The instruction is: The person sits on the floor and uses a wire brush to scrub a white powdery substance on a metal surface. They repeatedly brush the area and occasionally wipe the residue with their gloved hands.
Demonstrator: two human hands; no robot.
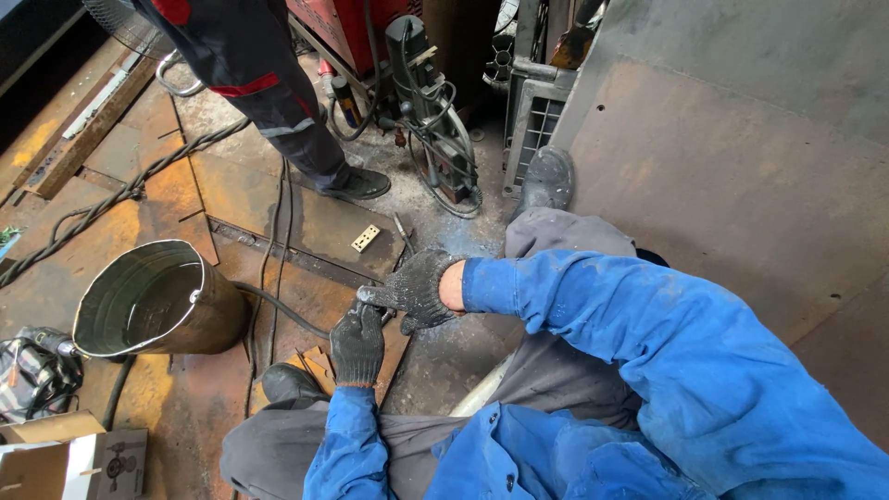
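Far to the left of the hands, a metal bucket [153,301] lies tilted on the rusty steel floor [185,185], with cardboard boxes [69,458] nearer the viewer and a twisted cable [102,199] running beyond it. A black hose [282,310] leads from beside the bucket to the left hand [357,344], which wears a dark knit glove and is closed around the hose end, knuckles up. Touching it from the right, the gloved right hand [414,289] pinches a small pale metal fitting [368,296] at the hose tip; fingers are narrow, curled tight. The hose looks flexible yet firm, likely light; it is best gripped just behind the fitting, where the left hand sits. The fitting appears hard, smooth and probably slippery, so fingertip pinching with knit gloves suits it. Just beyond the hands rest a small pale drilled plate [366,238] and a thin rod [404,233]. Farther beyond stand another person's leg [287,120] and a magnetic drill [435,120].
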